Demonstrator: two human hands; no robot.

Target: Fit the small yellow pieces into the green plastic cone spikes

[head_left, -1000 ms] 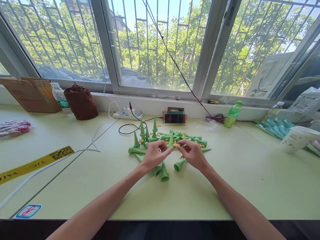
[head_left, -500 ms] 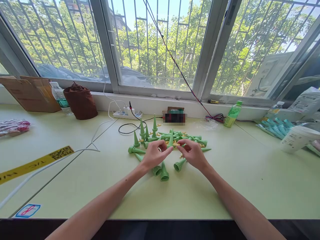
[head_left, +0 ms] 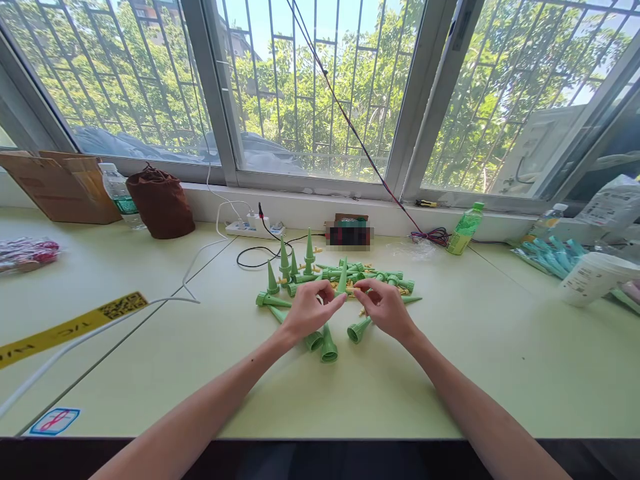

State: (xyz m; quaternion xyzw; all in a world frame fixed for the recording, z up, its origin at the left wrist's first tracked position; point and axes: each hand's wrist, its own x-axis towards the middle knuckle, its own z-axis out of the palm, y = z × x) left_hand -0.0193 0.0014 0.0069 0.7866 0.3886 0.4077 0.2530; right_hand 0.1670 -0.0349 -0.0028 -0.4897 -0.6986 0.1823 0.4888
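Green spike (head_left: 343,273) held point-up over the middle of the counter (head_left: 450,387), in front of the person. Left hand (head_left: 309,308): fingers pinching its base. Right hand (head_left: 385,305): thumb and fingers pinching a small yellow piece (head_left: 351,290) at the spike's side; depth of fit cannot be told.

Loose spikes (head_left: 329,347) lie around and under both hands, some open end toward the person. Standing spikes (head_left: 309,250) just beyond the left hand, points up.

Front edge of counter: straight, well this side of the pile. Broad plain surface runs right of the right forearm, as far as the white cup (head_left: 597,277). Left room bounded by a white cable (head_left: 187,280) and a slanting counter seam. Back edge meets the window wall; power strip (head_left: 255,228) and green bottle (head_left: 465,230) stand along it.

Writing: yellow strip (head_left: 75,330) at left, QR code (head_left: 123,307) at one end, black letters, perhaps "T/C", inverted. Sticker (head_left: 55,421) near front edge: blue outline, pink scrawl. Cup and bottle print too small to read.
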